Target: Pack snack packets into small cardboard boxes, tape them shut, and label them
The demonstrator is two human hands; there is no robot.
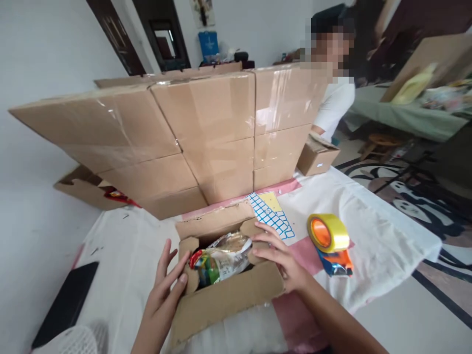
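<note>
An open cardboard box stands in front of me with its long flaps spread outward. Inside lies a shiny plastic food packet with red, green and clear parts. My left hand rests on the box's left short flap, fingers stretched out. On the opposite side, my right hand lies against the right short flap with its fingers spread. Both short flaps lean partly inward over the packet. To the right of the box sits a tape dispenser bearing a roll of yellow tape.
A tall wall of taped cardboard boxes stands behind the open box. A sheet of blue-edged labels lies on the white cloth. A person is beyond, near a smaller carton. A black flat object lies left.
</note>
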